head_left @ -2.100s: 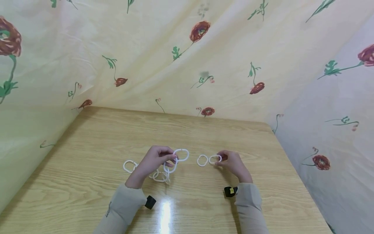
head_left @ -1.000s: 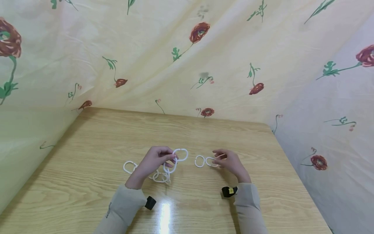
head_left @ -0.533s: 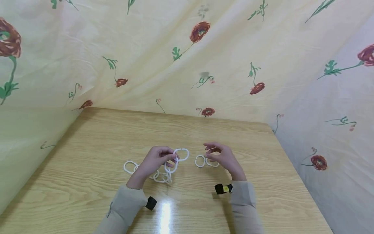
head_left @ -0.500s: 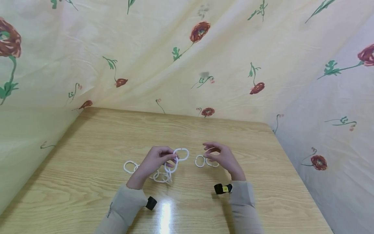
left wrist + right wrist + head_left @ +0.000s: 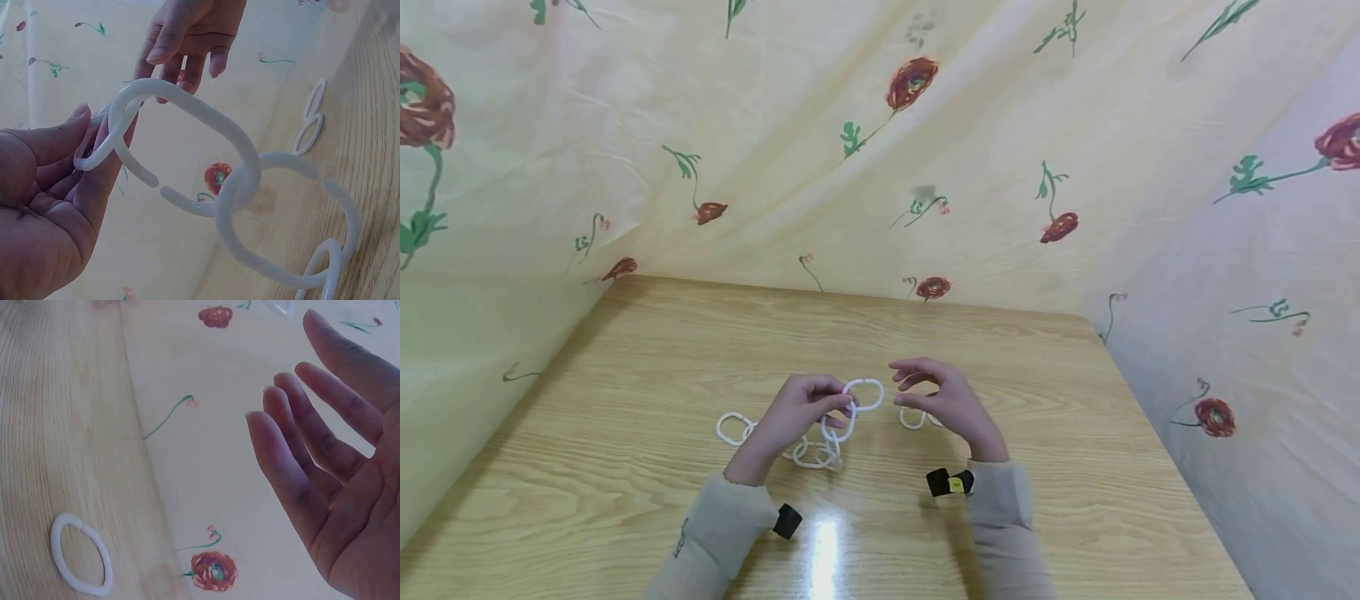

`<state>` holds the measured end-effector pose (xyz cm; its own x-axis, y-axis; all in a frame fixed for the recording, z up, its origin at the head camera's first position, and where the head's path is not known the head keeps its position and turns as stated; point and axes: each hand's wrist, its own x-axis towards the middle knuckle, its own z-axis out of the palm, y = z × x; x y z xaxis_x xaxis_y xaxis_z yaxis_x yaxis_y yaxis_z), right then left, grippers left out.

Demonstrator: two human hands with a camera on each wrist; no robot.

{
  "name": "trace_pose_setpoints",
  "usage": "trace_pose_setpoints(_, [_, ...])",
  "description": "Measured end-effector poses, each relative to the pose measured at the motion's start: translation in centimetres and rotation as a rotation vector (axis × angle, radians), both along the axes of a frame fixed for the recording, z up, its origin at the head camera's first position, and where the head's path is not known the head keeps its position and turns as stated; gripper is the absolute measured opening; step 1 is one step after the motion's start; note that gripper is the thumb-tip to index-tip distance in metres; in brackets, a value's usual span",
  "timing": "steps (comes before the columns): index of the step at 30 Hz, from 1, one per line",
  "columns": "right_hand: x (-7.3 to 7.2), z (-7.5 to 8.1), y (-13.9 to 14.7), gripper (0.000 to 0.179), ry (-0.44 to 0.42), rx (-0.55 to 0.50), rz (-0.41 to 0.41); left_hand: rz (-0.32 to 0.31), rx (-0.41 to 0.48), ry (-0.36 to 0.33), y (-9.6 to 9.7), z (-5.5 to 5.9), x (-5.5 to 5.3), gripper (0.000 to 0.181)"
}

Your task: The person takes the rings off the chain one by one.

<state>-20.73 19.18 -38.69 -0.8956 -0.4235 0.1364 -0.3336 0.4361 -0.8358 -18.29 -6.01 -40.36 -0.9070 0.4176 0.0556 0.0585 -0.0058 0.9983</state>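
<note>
At the far left, a cream fabric sheet [image 5: 760,167] printed with red poppies and green stems meets the pale wood-grain table [image 5: 880,333], and it also runs behind and down the right side. Left of the left forearm, an end link [image 5: 718,428] lies on the table, hooked to another that disappears behind the wrist.

Next comes the left sleeve [image 5: 715,525], pale grey-beige, with dark lettering [image 5: 681,537] too small to read. A black box-shaped device [image 5: 787,522] sits at its cuff. The left hand [image 5: 797,408] pinches a chain of white plastic oval links [image 5: 250,172] between thumb and fingers. The top link [image 5: 868,409] points right, clear of the fingertips, and the rest hangs down towards the table. In the left wrist view, 2 links each show a narrow split.

Further right, 2 more white oval links [image 5: 913,428] lie on the table side by side; whether they are joined I cannot tell. The right hand [image 5: 943,396] partly covers them, held above, its fingers and thumb apart around nothing, near the top link but not touching it. At the right sleeve [image 5: 1003,517], a black device [image 5: 937,482] bears a yellow label [image 5: 956,484], its print illegible.
</note>
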Motion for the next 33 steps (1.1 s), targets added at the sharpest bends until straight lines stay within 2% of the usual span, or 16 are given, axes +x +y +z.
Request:
trace_pose_setpoints(10, [0.4, -0.3, -0.9, 0.051, -0.018, -0.028, 0.051, 0.037, -0.012, -0.021, 0.0, -0.2, -0.1, 0.023])
trace_pose_setpoints(17, [0.4, -0.8, -1.7, 0.051, -0.047, -0.05, 0.104, 0.038, -0.005, -0.027, 0.0, -0.2, -0.2, 0.023])
trace_pose_setpoints(33, [0.7, -0.9, -2.6, 0.056, 0.025, -0.044, 0.124, 0.045, 0.035, -0.043, -0.2, -0.1, -0.2, 0.023])
